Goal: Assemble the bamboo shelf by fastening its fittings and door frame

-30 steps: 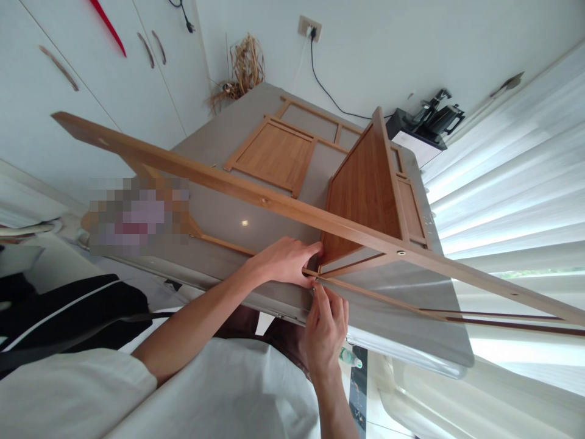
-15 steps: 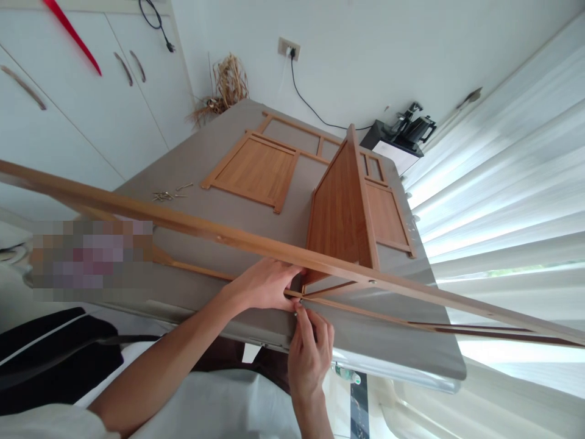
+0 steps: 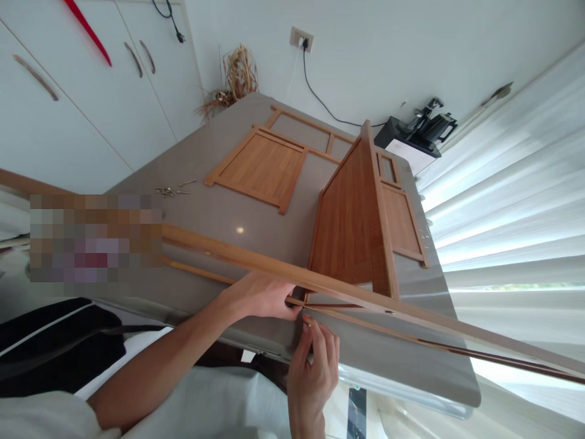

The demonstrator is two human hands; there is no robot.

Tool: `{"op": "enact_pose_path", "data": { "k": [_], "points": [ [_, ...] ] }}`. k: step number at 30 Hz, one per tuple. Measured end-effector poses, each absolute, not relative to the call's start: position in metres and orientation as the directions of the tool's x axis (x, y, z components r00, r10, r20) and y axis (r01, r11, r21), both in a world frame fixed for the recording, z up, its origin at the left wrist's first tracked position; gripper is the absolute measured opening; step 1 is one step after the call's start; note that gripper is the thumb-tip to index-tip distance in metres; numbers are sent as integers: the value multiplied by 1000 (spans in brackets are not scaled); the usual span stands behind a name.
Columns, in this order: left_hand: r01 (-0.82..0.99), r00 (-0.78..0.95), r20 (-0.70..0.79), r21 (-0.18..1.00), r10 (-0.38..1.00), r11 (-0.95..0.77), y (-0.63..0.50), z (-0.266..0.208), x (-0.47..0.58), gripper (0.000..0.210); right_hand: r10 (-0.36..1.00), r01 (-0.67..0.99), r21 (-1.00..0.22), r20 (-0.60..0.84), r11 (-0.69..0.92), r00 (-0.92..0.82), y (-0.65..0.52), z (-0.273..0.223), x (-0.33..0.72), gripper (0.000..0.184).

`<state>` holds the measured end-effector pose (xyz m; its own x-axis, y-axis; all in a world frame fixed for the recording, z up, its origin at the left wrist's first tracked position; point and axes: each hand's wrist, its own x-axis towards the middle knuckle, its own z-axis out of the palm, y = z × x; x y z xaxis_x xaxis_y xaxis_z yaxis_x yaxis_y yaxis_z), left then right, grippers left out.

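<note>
A long wooden frame rail [image 3: 347, 296] runs across the near side of the grey table [image 3: 219, 152]. An upright brown wooden panel [image 3: 351, 219] stands behind it, joined at its lower corner. My left hand [image 3: 260, 296] grips the rail and thin lower bar right at that joint. Just below the joint, my right hand [image 3: 313, 366] pinches something small against the thin bar; the item itself is hidden by my fingertips.
A flat wooden panel frame [image 3: 260, 167] and a longer frame [image 3: 397, 213] lie on the table. Several loose screws [image 3: 171, 191] lie at the left. White cabinets, a wall socket with a black cable, a black device [image 3: 427, 128] and curtains surround the table.
The long rail has dropped lower in view and the camera has shifted. My right hand slid slightly right and lower beneath the joint. My left hand has kept its grip.
</note>
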<state>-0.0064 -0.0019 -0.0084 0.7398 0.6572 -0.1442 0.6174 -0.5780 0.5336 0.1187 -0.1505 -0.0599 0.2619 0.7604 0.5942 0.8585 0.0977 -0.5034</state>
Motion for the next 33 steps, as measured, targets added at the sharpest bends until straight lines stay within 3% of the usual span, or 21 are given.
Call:
{"op": "enact_pose_path", "data": {
  "k": [14, 33],
  "points": [
    [539, 771, 54, 476, 635, -695, -2, 11, -9, 32, 753, 830, -554, 515, -73, 410, -153, -54, 114, 12],
    [516, 788, 26, 518, 615, -682, 0, 2, -9, 35, 739, 774, -610, 440, -171, 510, -152, -52, 111, 17]
  ]
}}
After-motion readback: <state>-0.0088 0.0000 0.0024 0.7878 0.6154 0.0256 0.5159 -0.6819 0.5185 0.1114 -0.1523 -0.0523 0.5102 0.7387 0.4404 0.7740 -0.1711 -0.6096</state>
